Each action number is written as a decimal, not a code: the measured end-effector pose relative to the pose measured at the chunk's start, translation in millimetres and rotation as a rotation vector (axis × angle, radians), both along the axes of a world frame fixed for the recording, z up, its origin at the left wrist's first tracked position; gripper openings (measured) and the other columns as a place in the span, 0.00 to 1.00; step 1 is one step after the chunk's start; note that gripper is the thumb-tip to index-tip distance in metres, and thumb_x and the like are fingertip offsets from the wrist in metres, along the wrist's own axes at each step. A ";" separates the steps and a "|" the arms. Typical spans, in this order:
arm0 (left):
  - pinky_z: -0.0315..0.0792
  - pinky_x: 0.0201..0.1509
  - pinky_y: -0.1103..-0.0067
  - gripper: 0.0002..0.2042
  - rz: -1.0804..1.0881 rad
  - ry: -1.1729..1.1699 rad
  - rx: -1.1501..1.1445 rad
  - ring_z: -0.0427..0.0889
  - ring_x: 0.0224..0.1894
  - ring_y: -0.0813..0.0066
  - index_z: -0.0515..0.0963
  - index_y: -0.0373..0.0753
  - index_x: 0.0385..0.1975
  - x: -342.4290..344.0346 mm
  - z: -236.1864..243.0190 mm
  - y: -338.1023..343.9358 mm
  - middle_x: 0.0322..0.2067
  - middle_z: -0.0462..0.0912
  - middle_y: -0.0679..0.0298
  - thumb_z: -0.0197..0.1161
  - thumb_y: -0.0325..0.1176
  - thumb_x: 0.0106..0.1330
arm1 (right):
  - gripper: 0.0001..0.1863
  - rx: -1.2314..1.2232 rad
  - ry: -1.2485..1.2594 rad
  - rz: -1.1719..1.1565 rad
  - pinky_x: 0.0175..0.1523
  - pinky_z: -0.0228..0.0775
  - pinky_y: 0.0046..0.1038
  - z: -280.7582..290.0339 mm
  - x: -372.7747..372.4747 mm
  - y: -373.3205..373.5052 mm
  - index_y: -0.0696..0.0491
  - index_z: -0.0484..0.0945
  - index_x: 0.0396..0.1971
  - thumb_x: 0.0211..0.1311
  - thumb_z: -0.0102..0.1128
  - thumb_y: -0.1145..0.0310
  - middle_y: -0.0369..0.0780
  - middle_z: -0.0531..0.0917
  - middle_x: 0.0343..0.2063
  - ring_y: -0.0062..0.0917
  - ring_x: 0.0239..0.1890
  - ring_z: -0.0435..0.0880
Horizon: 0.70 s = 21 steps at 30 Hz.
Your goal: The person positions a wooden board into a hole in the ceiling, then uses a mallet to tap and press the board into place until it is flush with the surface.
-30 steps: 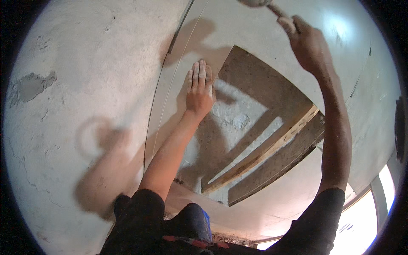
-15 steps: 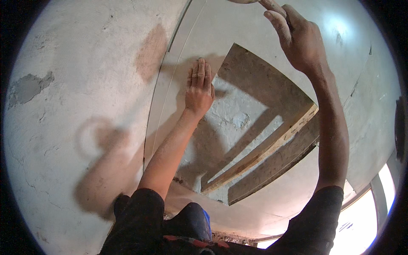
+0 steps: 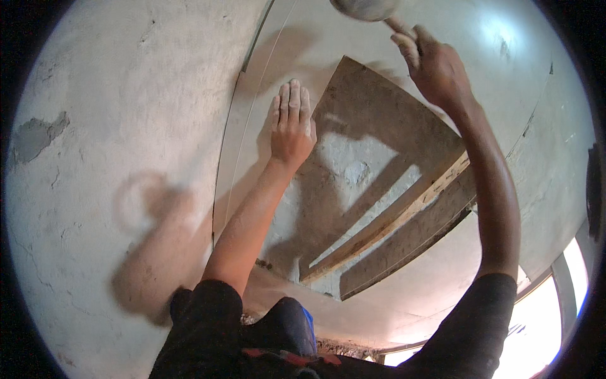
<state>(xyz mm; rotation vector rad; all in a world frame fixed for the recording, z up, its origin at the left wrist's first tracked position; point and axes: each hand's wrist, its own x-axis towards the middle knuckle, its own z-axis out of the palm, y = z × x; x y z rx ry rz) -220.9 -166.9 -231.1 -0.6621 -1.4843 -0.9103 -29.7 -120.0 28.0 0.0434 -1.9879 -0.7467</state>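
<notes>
My left hand (image 3: 292, 123) lies with straight, dust-coated fingers on the pale board surface (image 3: 271, 50), just left of a recessed opening (image 3: 366, 98); no held object shows under it. My right hand (image 3: 435, 69) is raised at the upper right, closed on the handle of a tool (image 3: 363, 6) with a rounded, dusty grey head, cut off by the top edge. The opening has dark edges, a pale rough inside, and a light wooden batten (image 3: 385, 227) along its lower right side.
A rough plastered surface (image 3: 95, 158) with a grey patch (image 3: 38, 136) and my shadows fills the left. A long seam and thin line run beside my left hand. A bright spot glows at the upper right, and bright window openings (image 3: 536, 322) stand at the lower right.
My right hand and tool rose slightly half a second ago and have since come down a little. My left hand stays on the board. The whole view has shifted slightly.
</notes>
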 end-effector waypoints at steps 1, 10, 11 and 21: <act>0.57 0.76 0.58 0.31 0.006 -0.006 -0.010 0.64 0.72 0.48 0.64 0.29 0.69 1.4 1.5 -0.1 0.71 0.63 0.45 0.59 0.34 0.66 | 0.26 -0.011 -0.036 -0.077 0.35 0.74 0.46 2.1 0.4 2.4 0.56 0.79 0.42 0.75 0.49 0.45 0.52 0.82 0.23 0.45 0.28 0.84; 0.57 0.76 0.59 0.31 0.026 0.017 -0.004 0.63 0.73 0.47 0.64 0.28 0.68 5.9 6.5 1.9 0.70 0.63 0.44 0.60 0.35 0.66 | 0.25 -0.041 -0.025 -0.112 0.39 0.75 0.52 15.9 8.9 23.5 0.56 0.79 0.39 0.74 0.49 0.46 0.53 0.85 0.27 0.53 0.33 0.85; 0.57 0.76 0.59 0.31 0.034 0.009 -0.032 0.63 0.73 0.47 0.64 0.28 0.68 8.8 6.1 0.2 0.70 0.63 0.43 0.60 0.35 0.66 | 0.25 -0.043 -0.044 -0.198 0.38 0.76 0.52 15.7 5.8 36.8 0.56 0.79 0.39 0.75 0.49 0.46 0.54 0.84 0.27 0.53 0.33 0.85; 0.57 0.76 0.59 0.31 0.028 0.010 -0.026 0.63 0.72 0.46 0.64 0.29 0.68 2.9 5.9 -1.9 0.70 0.63 0.44 0.60 0.34 0.65 | 0.26 -0.049 -0.017 -0.140 0.41 0.76 0.52 12.7 4.7 24.0 0.55 0.79 0.40 0.73 0.50 0.44 0.55 0.85 0.32 0.55 0.35 0.85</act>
